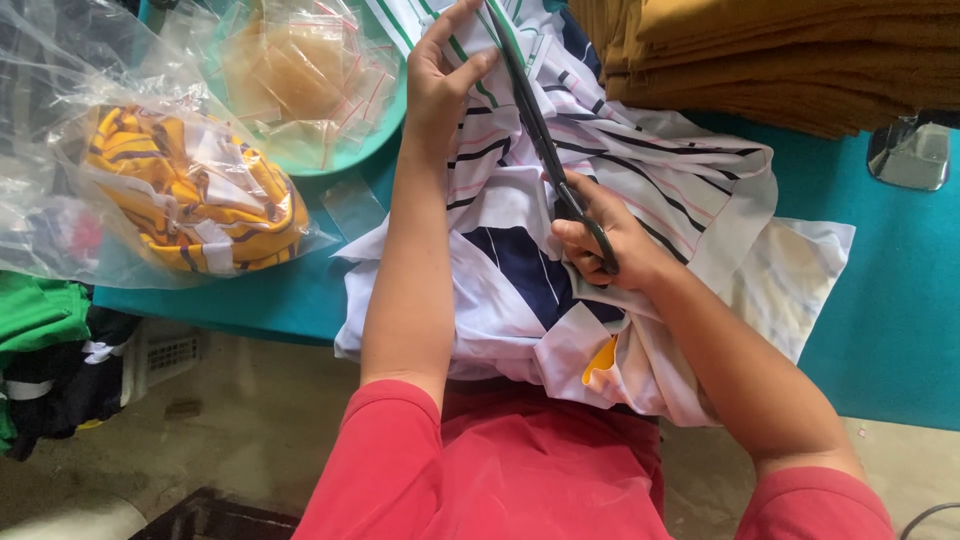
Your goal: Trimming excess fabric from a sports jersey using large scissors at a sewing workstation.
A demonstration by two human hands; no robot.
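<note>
Right hand (610,240) works scissors (540,135) along striped garment (690,190) edge, left hand (440,85) pinching.

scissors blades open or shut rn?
Shut, or nearly so: the black scissors in the right hand show as one narrow dark line with no gap, lying over the striped white garment that the left hand pinches.

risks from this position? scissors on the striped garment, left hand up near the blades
1. The left hand pinches the striped garment right beside the blades of the black scissors; a slip could nick a finger.
2. The fabric is bunched in layers under the blades, so a cut might catch a fold that was not meant.
3. The garment hangs over the edge of the teal table toward the lap and may slide while the right hand works.
</note>
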